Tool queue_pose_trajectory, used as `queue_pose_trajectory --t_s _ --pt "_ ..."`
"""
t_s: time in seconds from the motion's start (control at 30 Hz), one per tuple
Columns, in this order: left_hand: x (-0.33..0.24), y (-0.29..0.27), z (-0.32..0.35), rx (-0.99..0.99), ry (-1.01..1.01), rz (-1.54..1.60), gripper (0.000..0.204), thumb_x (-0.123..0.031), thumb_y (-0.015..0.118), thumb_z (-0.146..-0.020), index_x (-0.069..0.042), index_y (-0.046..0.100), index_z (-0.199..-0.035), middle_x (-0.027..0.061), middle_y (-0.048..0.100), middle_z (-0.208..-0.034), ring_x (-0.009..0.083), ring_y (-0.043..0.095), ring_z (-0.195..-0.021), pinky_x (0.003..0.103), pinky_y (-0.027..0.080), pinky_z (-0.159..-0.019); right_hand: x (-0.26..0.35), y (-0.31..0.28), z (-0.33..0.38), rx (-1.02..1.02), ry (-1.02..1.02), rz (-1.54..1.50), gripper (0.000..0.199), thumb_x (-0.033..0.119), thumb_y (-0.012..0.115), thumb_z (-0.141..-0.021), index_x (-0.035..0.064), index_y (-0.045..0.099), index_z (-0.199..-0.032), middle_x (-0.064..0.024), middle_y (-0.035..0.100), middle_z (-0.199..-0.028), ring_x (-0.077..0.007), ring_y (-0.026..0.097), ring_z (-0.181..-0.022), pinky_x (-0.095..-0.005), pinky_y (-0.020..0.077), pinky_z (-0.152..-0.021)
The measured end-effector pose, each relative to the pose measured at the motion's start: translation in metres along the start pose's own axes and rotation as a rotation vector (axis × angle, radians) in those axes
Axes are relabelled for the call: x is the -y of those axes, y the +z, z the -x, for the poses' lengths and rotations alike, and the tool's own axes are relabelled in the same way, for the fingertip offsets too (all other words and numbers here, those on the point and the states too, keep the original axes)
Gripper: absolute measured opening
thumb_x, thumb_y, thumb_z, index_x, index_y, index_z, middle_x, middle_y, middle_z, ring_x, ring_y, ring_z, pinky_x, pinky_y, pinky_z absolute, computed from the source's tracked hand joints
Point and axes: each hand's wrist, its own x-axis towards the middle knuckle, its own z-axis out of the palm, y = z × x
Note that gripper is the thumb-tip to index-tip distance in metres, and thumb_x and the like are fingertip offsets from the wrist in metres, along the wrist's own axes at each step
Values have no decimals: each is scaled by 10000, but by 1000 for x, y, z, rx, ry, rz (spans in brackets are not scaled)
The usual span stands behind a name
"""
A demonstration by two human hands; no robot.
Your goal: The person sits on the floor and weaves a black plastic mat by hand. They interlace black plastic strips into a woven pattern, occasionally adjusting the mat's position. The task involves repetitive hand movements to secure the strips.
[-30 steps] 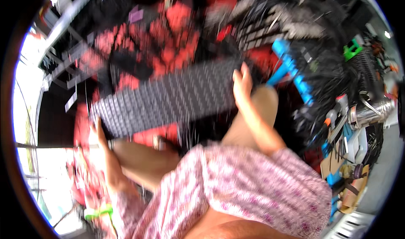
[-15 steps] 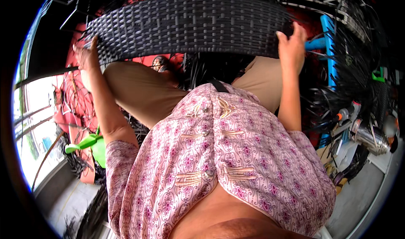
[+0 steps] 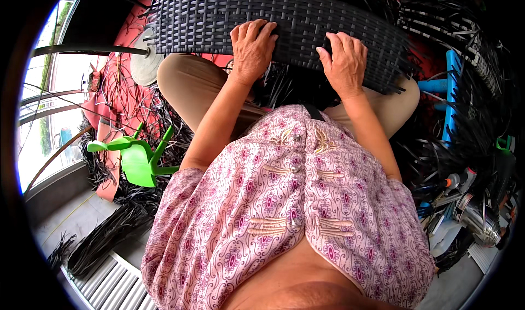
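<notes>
A long, curved panel (image 3: 213, 17) of woven dark grey plastic strips lies across my legs, its loose strip ends sticking out at the right end. My left hand (image 3: 252, 50) rests on the panel left of its middle, fingers stretched over the weave. To the right of the middle, my right hand (image 3: 345, 64) touches the weave near the close edge, with its fingers slightly bent and its thumb apart. Both hands show from the back, and neither pinches the panel visibly.
A bright green plastic piece (image 3: 138, 162) sits at my left beside loose black strips (image 3: 112, 233). At my right stand a blue frame (image 3: 451, 96), heaps of black strips (image 3: 476, 118) and a metal flask (image 3: 477, 219). Red sheeting (image 3: 128, 85) covers the floor ahead.
My hands have moved inward from the panel's two ends onto its surface near the middle. The panel sits slightly farther right, its right end tilted down nearer to me.
</notes>
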Motion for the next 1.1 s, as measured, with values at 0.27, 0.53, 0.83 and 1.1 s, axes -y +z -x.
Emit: queue_pose_trajectory --t_s 0.27,0.53,0.83,1.1 --pt "9 10 -4 -59 19 -19 295 -282 752 -805 -130 658 -1040 36 605 -1074 256 545 -1023 424 381 -936 2 9 -4 -37 18 9 294 354 746 -827 153 636 -1011 -14 598 -980 -250 546 -938 -418 421 -840" --pt "0 5 -6 -7 -9 -34 337 -254 747 -818 -167 682 -1137 45 612 -1131 273 537 -1064 426 380 -952 9 12 5 -60 42 12 448 390 751 -791 173 626 -1163 -20 554 -1069 -252 518 -1029 -454 390 -891" --pt "4 17 3 29 -1 -70 391 -293 679 -897 -116 631 -1241 82 596 -1235 290 504 -1194 452 322 -1061 -5 7 20 -65 57 -85 532 387 736 -808 101 581 -1229 -55 534 -1172 -252 497 -1103 -459 356 -1006" --pt "4 18 3 7 17 -52 346 -311 638 -937 -80 624 -1195 101 619 -1220 297 531 -1158 438 329 -1040 -24 -1 15 -14 18 -146 403 366 745 -821 122 609 -1111 -40 563 -1067 -233 530 -1012 -394 419 -909"
